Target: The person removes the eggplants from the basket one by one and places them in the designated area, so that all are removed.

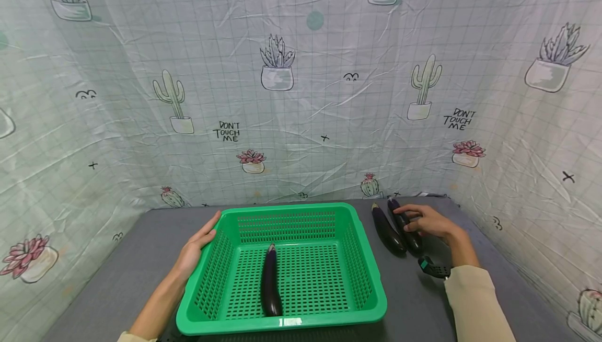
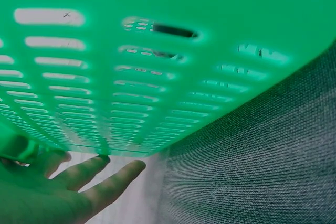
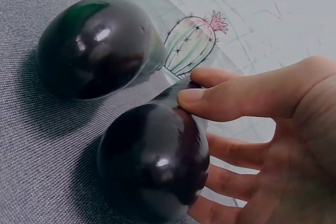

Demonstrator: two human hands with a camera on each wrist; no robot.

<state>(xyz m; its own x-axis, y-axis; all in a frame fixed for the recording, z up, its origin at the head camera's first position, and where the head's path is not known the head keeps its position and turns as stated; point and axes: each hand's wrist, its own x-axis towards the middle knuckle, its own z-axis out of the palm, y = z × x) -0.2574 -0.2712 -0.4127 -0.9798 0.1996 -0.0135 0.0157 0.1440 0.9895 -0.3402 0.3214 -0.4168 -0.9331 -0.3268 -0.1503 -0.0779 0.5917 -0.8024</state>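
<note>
A green plastic basket with slotted walls stands at the middle of the table. One dark purple eggplant lies lengthwise inside it. My left hand rests against the basket's left side, its fingers extended along the wall in the left wrist view. To the right of the basket, two more eggplants lie side by side. My right hand grips the outer eggplant, thumb and index finger on its upper side and the other fingers along its flank. The inner eggplant lies just left of it, untouched.
The grey cloth-covered table extends on both sides of the basket. Behind it and at both sides hangs a wrinkled curtain printed with cacti. A black band is on the right wrist.
</note>
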